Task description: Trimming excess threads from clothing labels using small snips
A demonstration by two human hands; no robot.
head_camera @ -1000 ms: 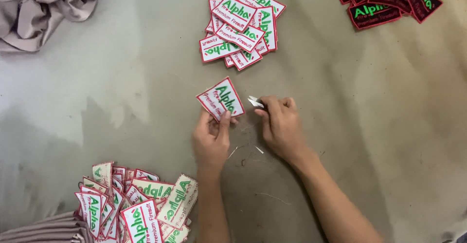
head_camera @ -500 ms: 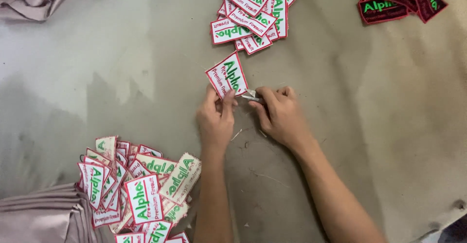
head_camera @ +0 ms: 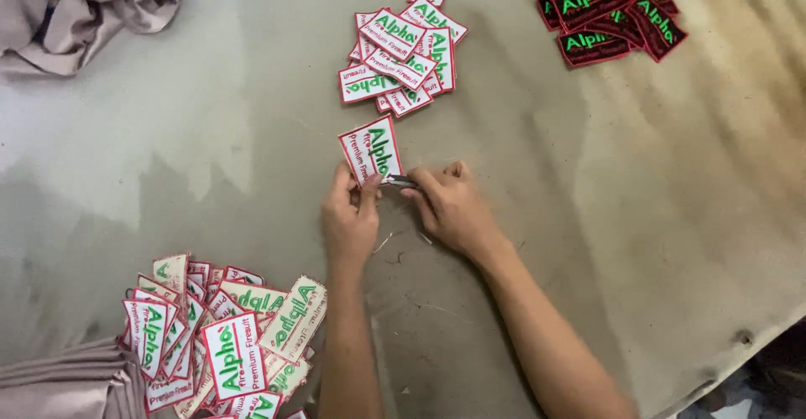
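One white patch (head_camera: 370, 150) sits mid-frame, its lower edge pinched by the left hand (head_camera: 350, 217). The right hand (head_camera: 451, 205) grips a small metal tool (head_camera: 401, 181) at that edge. Judging by the piles, about a dozen patches lie in the top pile (head_camera: 399, 54); a bigger pile (head_camera: 222, 343) waits at lower left.

even, soft overhead light, pale glare patch on table (head_camera: 126, 133) upper left, dim lower-right corner, slight motion softness overall.
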